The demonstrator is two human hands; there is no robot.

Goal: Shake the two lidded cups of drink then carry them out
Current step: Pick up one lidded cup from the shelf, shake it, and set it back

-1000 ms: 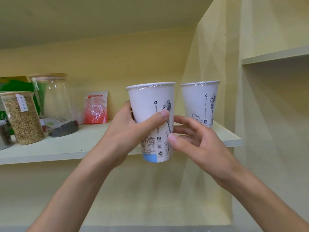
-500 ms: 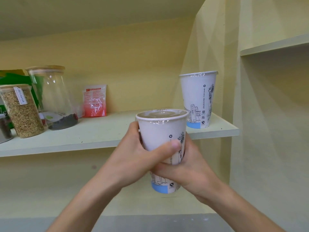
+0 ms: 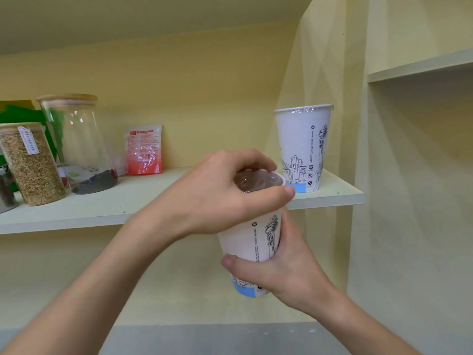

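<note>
A: Where is the white paper cup with black line drawings and a blue band at its base (image 3: 252, 248)?

B: Off the shelf, held upright in front of it by both hands. The left hand (image 3: 217, 198) is curled over the cup's top, thumb along the near rim and fingers bent over the far side of the clear film lid (image 3: 258, 181), through which a brown drink shows. The right hand (image 3: 284, 272) is wrapped round the cup's lower half, thumb across the front, the blue band just showing below it.

A: And the second cup?

B: A matching white paper cup with the same drawings and blue band (image 3: 304, 147) stands upright on the pale wooden shelf (image 3: 128, 203), close to its right end (sealed with film too), with neither hand on it.

A: What else is on that shelf?

B: A red and white foil sachet (image 3: 144, 149) leans against the yellow back wall. Further left stands a tall clear glass jar with a wooden lid (image 3: 76, 139), nearly empty with something dark at the bottom, possibly tea leaves. Beside it is a smaller glass jar full of tan grain (image 3: 32, 165) with a paper label, and a green package (image 3: 23, 116) sits behind them.
</note>
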